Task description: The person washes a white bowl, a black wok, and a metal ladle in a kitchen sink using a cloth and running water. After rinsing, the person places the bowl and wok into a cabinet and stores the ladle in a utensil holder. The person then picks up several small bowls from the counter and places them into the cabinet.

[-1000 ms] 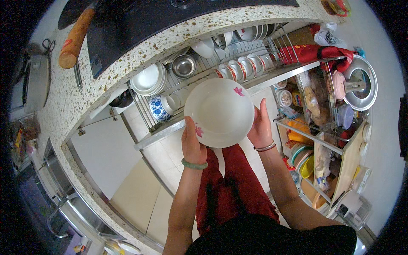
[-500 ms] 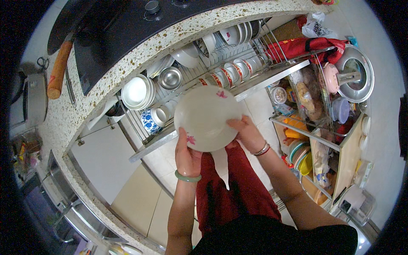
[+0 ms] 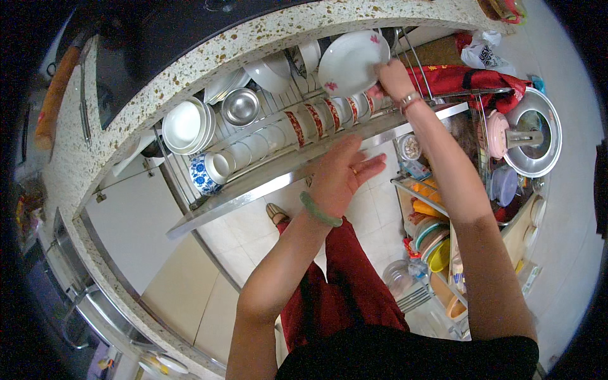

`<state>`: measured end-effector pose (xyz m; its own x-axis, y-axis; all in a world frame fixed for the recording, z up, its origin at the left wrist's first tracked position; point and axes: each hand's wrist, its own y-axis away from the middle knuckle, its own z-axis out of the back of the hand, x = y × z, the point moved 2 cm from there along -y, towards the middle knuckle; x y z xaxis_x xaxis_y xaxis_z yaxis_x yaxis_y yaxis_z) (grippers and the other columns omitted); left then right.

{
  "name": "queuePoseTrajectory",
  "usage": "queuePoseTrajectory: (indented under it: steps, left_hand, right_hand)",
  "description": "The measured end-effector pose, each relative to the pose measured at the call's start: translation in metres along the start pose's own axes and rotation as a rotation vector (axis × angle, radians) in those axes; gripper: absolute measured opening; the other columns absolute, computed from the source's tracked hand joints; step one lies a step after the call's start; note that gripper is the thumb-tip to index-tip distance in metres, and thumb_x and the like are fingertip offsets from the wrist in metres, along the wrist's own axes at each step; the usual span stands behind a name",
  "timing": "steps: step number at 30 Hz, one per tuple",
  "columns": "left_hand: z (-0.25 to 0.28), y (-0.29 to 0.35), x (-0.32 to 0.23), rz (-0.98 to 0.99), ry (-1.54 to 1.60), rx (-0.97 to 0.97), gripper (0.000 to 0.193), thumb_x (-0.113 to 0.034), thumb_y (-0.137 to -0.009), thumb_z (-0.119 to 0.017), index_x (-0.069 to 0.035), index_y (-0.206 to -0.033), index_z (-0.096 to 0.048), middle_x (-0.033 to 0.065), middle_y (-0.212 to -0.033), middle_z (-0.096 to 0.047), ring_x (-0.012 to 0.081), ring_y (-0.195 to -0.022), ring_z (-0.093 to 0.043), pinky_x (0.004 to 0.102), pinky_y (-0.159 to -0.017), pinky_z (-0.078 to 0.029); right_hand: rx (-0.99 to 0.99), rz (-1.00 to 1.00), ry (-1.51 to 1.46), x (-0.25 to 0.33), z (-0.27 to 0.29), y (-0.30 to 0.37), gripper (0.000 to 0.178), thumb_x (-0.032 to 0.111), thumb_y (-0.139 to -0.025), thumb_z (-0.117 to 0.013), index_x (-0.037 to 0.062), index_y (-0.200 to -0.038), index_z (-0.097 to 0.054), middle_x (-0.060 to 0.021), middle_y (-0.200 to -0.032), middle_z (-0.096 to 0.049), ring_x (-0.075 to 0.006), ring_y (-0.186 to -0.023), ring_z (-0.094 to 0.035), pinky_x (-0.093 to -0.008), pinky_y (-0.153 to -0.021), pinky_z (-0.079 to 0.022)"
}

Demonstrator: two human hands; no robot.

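Observation:
A white plate with pink flower marks (image 3: pixel 352 64) is held by its right edge in my right hand (image 3: pixel 395 81), over the back right of the pulled-out wire dish drawer (image 3: pixel 278 170). My left hand (image 3: pixel 347 170), a green bangle on its wrist, hangs in front of the drawer's metal front with fingers apart and nothing in them. Below the plate stands a row of white bowls with red bands (image 3: pixel 315 119). Other white plates and bowls (image 3: pixel 271 73) stand behind, partly hidden by the counter edge.
At the drawer's left are stacked white bowls (image 3: pixel 183 125), a steel bowl (image 3: pixel 240 106) and a blue-patterned cup (image 3: pixel 204 174). The speckled counter (image 3: pixel 152 95) overhangs the drawer. On the right, a second pulled-out rack (image 3: pixel 430 202) holds colourful plates, near a large steel lid (image 3: pixel 533 133).
My right hand has carried the plate forward and right, over the drawer's back. The left hand has let go of the plate and moved right and forward.

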<state>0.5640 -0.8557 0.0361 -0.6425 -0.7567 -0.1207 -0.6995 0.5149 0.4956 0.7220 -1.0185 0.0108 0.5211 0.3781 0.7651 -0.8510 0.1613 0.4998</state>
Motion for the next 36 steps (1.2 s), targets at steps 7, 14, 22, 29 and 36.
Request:
queuePoseTrajectory:
  steps: [7,14,22,29,36]
  left_hand:
    - [-0.016,-0.053,-0.009,-0.191,-0.017,-0.063,0.04,-0.01,-0.085,-0.052,-0.004,-0.122,-0.042,0.0145,-0.107,-0.052,0.0275,-0.1,-0.053,0.0387,-0.093,-0.042]
    - [-0.002,-0.169,-0.015,-0.331,-0.433,-0.283,0.056,0.003,-0.075,-0.046,-0.012,-0.129,-0.038,0.0052,-0.094,-0.046,0.0159,-0.076,-0.045,0.0301,-0.07,-0.042]
    - [0.027,-0.215,-0.01,-0.342,-0.506,-0.366,0.06,0.001,-0.075,-0.045,-0.014,-0.132,-0.035,0.0042,-0.092,-0.045,0.0147,-0.074,-0.044,0.0292,-0.061,-0.04]
    - [0.043,-0.214,-0.002,-0.336,-0.382,-0.265,0.043,-0.003,-0.075,-0.049,-0.012,-0.116,-0.045,0.0038,-0.095,-0.048,0.0165,-0.088,-0.045,0.0324,-0.079,-0.038]
    - [0.022,-0.182,-0.021,-0.235,-0.37,-0.224,0.041,-0.006,-0.074,-0.052,-0.011,-0.114,-0.045,0.0042,-0.105,-0.05,0.0163,-0.095,-0.047,0.0336,-0.082,-0.038]
  right_hand:
    - [-0.071,0.085,0.416,0.025,-0.017,-0.052,0.024,0.011,-0.081,-0.048,-0.012,-0.076,-0.055,-0.0177,-0.056,-0.061,-0.0228,-0.044,-0.062,-0.0316,-0.05,-0.052]
    - [-0.276,0.349,0.889,0.007,-0.035,-0.101,0.022,0.016,-0.074,-0.057,-0.0038,-0.08,-0.064,-0.0249,-0.09,-0.063,-0.0363,-0.088,-0.062,-0.0412,-0.078,-0.05]
    - [-0.324,0.619,1.181,0.003,-0.052,-0.137,0.029,0.027,-0.074,-0.061,0.0035,-0.089,-0.067,-0.0191,-0.092,-0.064,-0.0334,-0.087,-0.062,-0.0396,-0.077,-0.051]
    - [-0.186,0.549,1.327,-0.009,-0.059,-0.143,0.025,0.026,-0.074,-0.061,0.0049,-0.087,-0.067,-0.0194,-0.091,-0.064,-0.0334,-0.081,-0.064,-0.0404,-0.071,-0.053]
    - [-0.308,0.476,1.099,-0.019,-0.062,-0.129,0.017,0.013,-0.077,-0.053,0.0013,-0.082,-0.065,-0.0217,-0.088,-0.064,-0.0351,-0.08,-0.064,-0.041,-0.068,-0.053]
